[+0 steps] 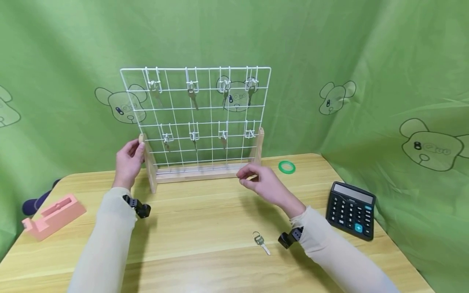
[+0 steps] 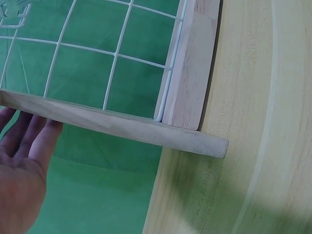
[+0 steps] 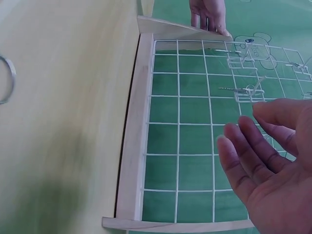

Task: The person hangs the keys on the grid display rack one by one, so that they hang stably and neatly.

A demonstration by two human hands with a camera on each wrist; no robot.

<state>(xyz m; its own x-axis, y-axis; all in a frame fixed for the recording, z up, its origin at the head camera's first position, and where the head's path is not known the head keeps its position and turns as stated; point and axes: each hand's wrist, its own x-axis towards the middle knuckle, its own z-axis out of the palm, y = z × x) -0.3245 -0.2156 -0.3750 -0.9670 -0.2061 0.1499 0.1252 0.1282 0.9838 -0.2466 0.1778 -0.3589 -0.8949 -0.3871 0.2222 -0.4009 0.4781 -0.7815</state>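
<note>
A white wire grid rack [image 1: 210,108] in a wooden stand stands at the back of the table. Several keys, one of them a key [image 1: 192,97] in the top row, hang from its hooks. The lower-right hook [image 1: 250,133] shows no key. My left hand [image 1: 128,160] touches the left wooden post [image 2: 112,126], its fingers fairly straight and their tips partly hidden by the wood. In front of the rack's lower right, my right hand [image 1: 264,183] hovers with loosely bent fingers and holds nothing. A key with a ring [image 1: 261,241] lies on the table near the right wrist.
To the right lies a black calculator [image 1: 351,209]. A green tape roll [image 1: 287,167] is right of the stand. At the left are a pink tape dispenser [image 1: 55,217] and a dark purple object [image 1: 34,203]. Green cloth [image 1: 293,40] hangs behind the wooden table [image 1: 198,244].
</note>
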